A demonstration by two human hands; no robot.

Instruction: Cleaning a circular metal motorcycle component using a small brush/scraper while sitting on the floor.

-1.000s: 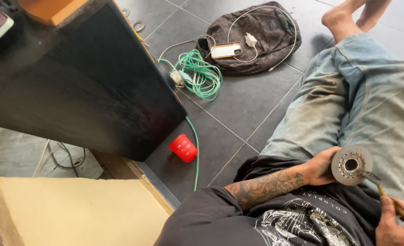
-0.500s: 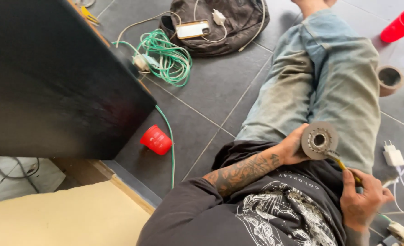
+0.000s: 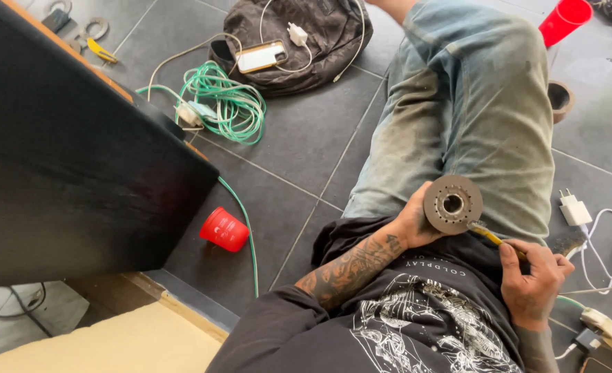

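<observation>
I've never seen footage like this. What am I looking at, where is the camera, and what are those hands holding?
There is no machine here: a person sits on a dark tiled floor, filmed by a camera worn on their head, looking down. The left hand holds a round metal disc with a centre hole. The right hand holds a thin yellow-handled tool against its edge. Around them lie a red cup, a coiled green cable, and a phone on a dark bag.

The left hand's (image 3: 416, 222) fingers are hidden behind the round grey metal disc (image 3: 453, 204). The thin yellow-handled tool's (image 3: 493, 237) rear end disappears inside the right hand (image 3: 532, 278). The red plastic cup (image 3: 563, 21) is cut off by the top edge.
</observation>
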